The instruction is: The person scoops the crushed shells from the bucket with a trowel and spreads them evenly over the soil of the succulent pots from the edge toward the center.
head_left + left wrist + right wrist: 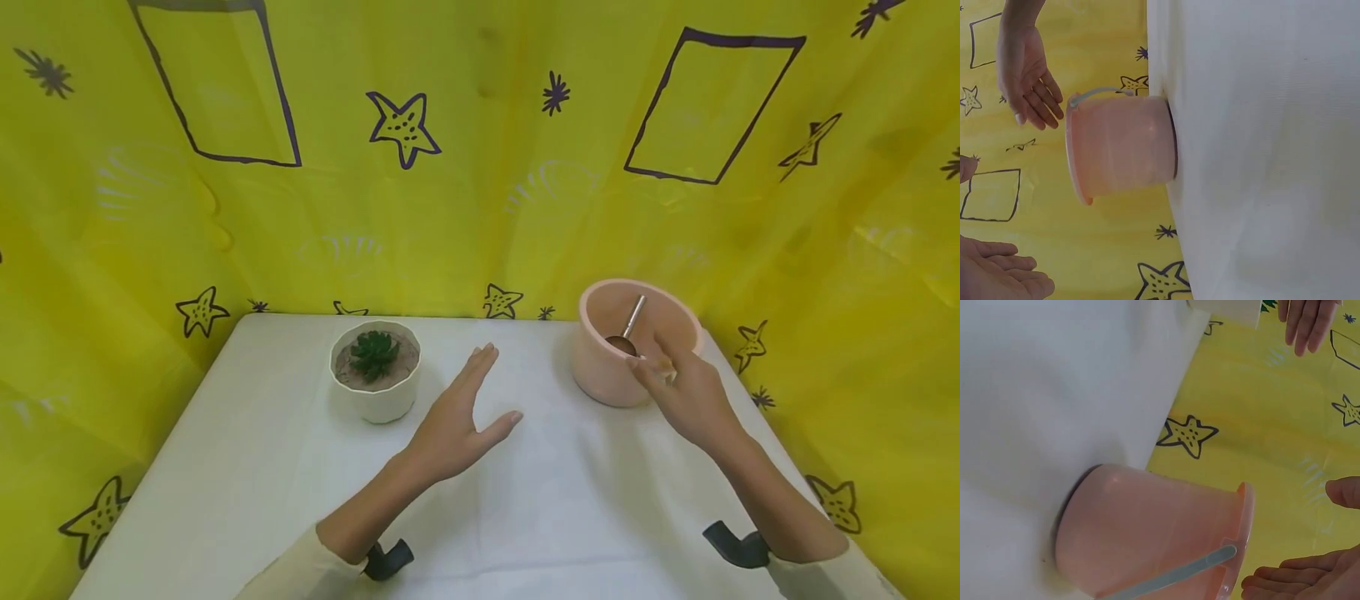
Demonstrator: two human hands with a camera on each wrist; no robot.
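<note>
Pink plastic makes up the bucket (609, 379), which stands on the white-covered bench (247, 467) just below and beyond the right hand (688, 396). That hand hovers by the bucket's rim with its fingers loosely extended and its thumb held apart from them, gripping nothing; both wrist views show a gap between the fingers and the rim. Inside the bucket, to the left of the right hand's fingers, leans a utensil with a metal handle (635, 317) and a rounded, brownish bowl (619, 343). A pale grey carrying handle (1175, 575) hangs down the bucket's outer side, below the right hand. The left hand (452, 429) is raised above the bench, its fingers straight and its thumb spread wide — it has hold of nothing either. Beyond it and to its left sits a white pot (384, 403) of greyish soil with a green succulent (374, 356), well apart from the bucket. Behind both hands hangs a yellow curtain (465, 225) printed with dark starfish and outlined rectangles. Light sleeves (303, 567) end behind the wrists — each wrist carries a dark fitting (388, 560).
</note>
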